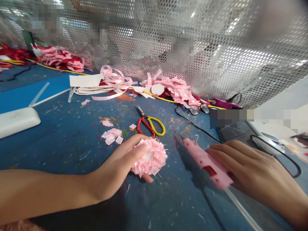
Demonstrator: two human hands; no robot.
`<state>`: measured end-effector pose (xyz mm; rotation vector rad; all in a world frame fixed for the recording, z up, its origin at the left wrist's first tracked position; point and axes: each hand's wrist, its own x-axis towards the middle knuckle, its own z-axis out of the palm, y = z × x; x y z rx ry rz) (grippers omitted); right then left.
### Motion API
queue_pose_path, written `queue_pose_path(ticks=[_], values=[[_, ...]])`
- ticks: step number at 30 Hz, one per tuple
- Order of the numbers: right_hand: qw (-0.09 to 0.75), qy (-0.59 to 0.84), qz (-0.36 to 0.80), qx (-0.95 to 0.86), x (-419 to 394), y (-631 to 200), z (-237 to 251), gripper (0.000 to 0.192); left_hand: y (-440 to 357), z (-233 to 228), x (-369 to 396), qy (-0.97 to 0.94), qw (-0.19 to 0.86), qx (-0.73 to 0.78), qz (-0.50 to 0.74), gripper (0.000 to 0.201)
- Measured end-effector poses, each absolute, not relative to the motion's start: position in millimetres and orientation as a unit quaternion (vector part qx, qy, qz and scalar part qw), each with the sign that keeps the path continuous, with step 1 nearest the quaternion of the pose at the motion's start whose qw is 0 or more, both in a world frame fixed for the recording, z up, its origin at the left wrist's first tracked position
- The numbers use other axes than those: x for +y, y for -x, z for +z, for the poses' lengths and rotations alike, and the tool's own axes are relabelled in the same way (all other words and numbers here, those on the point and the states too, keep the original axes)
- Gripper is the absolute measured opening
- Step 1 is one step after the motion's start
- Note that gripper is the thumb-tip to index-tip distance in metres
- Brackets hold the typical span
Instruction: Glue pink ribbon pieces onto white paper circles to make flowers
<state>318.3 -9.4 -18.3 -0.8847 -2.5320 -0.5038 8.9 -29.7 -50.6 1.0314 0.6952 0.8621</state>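
A round pink ribbon flower (154,158), ruffled with many small petals, is gripped by my left hand (122,163); the thumb lies over its top and a fingertip shows beneath. My right hand (247,173) is wrapped round a pink hot glue gun (202,158), its nozzle pointing left toward the flower but apart from it. A clear glue stick (243,210) extends from the gun's rear end. Just behind the flower lie scissors (146,122) with one red and one yellow handle. Small cut pink ribbon squares (112,136) are scattered left of the scissors.
Along the back of the blue table (79,144) lie white cards (86,81), pink ribbon (115,78) and a pink flower pile (175,88). Behind them stands a perforated metal screen (144,38). A white case (19,120) sits left; a black cable (199,126) and eyeglasses (194,110) lie right.
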Motion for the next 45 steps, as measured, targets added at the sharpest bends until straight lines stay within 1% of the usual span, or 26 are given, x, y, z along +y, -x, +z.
queue_pose_path(ticks=[2, 3, 5, 7, 9, 10, 11, 13, 18, 24, 27, 30, 35, 39, 41, 43, 45], values=[[0.108, 0.291, -0.158, -0.937, 2, -326, -7, 0.03, -9, -45, -32, -0.475, 0.734, 0.314, 0.37, 0.026], [0.074, 0.292, -0.146, -0.942, 3, -327, -2, 0.03, -9, -43, -33, -0.474, 0.737, 0.32, 0.36, 0.027], [0.066, 0.324, -0.125, -0.936, -4, -321, 8, 0.035, -9, -39, -36, -0.47, 0.741, 0.337, 0.34, 0.033], [0.152, 0.365, -0.116, -0.911, -18, -300, 14, 0.028, -9, -38, -39, -0.471, 0.744, 0.341, 0.329, 0.037], [0.248, 0.372, -0.117, -0.887, -33, -269, 16, 0.011, -10, -37, -41, -0.478, 0.753, 0.322, 0.318, 0.035], [0.259, 0.354, -0.122, -0.89, -39, -252, 15, 0.006, -10, -37, -42, -0.482, 0.758, 0.311, 0.312, 0.033], [0.271, 0.331, -0.118, -0.896, -43, -237, 13, 0.007, -10, -37, -43, -0.484, 0.762, 0.301, 0.308, 0.031], [0.252, 0.302, -0.119, -0.912, -46, -215, 6, 0.009, -10, -37, -45, -0.484, 0.768, 0.289, 0.305, 0.031], [0.248, 0.281, -0.144, -0.916, -44, -201, -3, 0.009, -11, -35, -47, -0.474, 0.779, 0.282, 0.299, 0.043], [0.231, 0.291, -0.156, -0.915, -44, -199, -2, 0.016, -10, -38, -45, -0.508, 0.764, 0.273, 0.29, 0.04], [0.23, 0.303, -0.157, -0.911, -44, -197, -3, 0.015, -9, -39, -46, -0.543, 0.738, 0.287, 0.28, 0.041], [0.245, 0.324, -0.145, -0.902, -43, -196, -3, 0.012, -8, -38, -47, -0.571, 0.714, 0.298, 0.274, 0.04], [0.257, 0.346, -0.107, -0.896, -42, -195, -1, 0.016, -6, -35, -48, -0.586, 0.705, 0.3, 0.264, 0.037], [0.25, 0.355, -0.092, -0.896, -43, -195, -1, 0.018, -4, -36, -47, -0.644, 0.66, 0.299, 0.246, 0.025], [0.254, 0.357, -0.087, -0.895, -43, -195, -2, 0.018, -4, -37, -46, -0.659, 0.646, 0.297, 0.247, 0.025], [0.263, 0.365, -0.075, -0.89, -44, -194, -1, 0.018, -5, -38, -47, -0.644, 0.659, 0.296, 0.253, 0.029], [0.279, 0.383, -0.033, -0.88, -43, -194, 3, 0.016, -7, -40, -47, -0.597, 0.7, 0.295, 0.259, 0.031]])
